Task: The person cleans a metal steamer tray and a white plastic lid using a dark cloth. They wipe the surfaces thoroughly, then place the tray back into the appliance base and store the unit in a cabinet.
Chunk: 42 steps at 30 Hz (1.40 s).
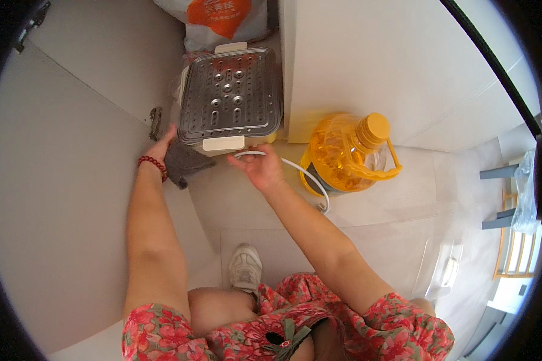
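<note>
Inside the cabinet opening sits a rectangular cream electric cooker [229, 97], with cream handles and a perforated metal steaming tray at its top. My left hand [163, 145], wearing a red bead bracelet, is at the cooker's near left corner with a dark grey cloth [184, 163] in its grasp; its fingertips are partly hidden. My right hand [263, 170] is at the cooker's near edge, the white power cord [305, 173] running through its fingers. The cord curves right and down to a plug [321, 207].
A large bottle of yellow oil [338, 153] stands on the floor right of my right hand. A plastic bag [228, 22] lies behind the cooker. An open cabinet door [72, 203] borders my left arm. My shoe [245, 267] is below; chair legs [499, 173] show far right.
</note>
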Motion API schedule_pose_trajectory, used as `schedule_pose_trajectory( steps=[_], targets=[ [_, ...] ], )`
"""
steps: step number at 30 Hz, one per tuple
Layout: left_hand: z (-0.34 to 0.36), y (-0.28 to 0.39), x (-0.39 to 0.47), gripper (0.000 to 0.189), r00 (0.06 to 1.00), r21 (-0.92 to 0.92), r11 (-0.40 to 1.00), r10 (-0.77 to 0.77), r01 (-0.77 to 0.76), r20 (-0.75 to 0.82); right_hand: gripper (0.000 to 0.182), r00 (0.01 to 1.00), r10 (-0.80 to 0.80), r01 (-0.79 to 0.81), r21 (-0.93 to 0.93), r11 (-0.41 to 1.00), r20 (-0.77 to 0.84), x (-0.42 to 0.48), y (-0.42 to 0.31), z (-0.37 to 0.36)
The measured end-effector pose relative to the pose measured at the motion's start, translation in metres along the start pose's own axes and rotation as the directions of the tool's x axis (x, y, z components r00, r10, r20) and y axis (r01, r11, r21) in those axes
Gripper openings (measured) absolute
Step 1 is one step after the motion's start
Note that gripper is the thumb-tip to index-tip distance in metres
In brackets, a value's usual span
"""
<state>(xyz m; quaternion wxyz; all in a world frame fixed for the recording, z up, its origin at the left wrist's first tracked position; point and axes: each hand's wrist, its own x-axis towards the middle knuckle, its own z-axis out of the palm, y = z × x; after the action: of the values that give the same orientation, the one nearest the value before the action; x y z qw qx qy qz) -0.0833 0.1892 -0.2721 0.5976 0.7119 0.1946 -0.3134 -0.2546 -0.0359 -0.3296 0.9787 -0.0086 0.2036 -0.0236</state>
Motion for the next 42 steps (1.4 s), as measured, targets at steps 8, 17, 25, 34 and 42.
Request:
schedule_pose_trajectory(
  steps=[8,17,25,34,42],
  targets=[
    [-0.018,-0.058,0.057,0.082,0.981,-0.056,0.988,0.139,-0.147,-0.134,0.087,0.969,-0.235,0.242,-0.423,0.873,0.071,-0.014,0.01,0.012],
    [0.052,-0.052,0.033,0.083,0.869,0.03,0.999,0.048,-0.038,-0.492,0.091,0.967,-0.251,0.243,-0.449,0.86,0.042,-0.005,-0.002,-0.006],
    [0.054,-0.046,0.036,0.047,0.879,-0.109,0.966,0.161,-0.233,-0.448,0.092,0.925,-0.317,0.38,-0.438,0.815,0.211,-0.003,0.005,0.001],
    [0.089,0.004,-0.002,0.041,0.887,-0.044,0.933,0.326,-0.358,-0.327,0.083,0.904,-0.321,0.427,-0.6,0.677,0.281,-0.023,-0.023,0.044],
    [0.09,-0.002,0.02,0.036,0.784,0.008,0.864,0.46,-0.503,-0.416,0.08,0.838,-0.374,0.543,-0.685,0.486,0.398,-0.023,-0.008,0.03]
  ],
)
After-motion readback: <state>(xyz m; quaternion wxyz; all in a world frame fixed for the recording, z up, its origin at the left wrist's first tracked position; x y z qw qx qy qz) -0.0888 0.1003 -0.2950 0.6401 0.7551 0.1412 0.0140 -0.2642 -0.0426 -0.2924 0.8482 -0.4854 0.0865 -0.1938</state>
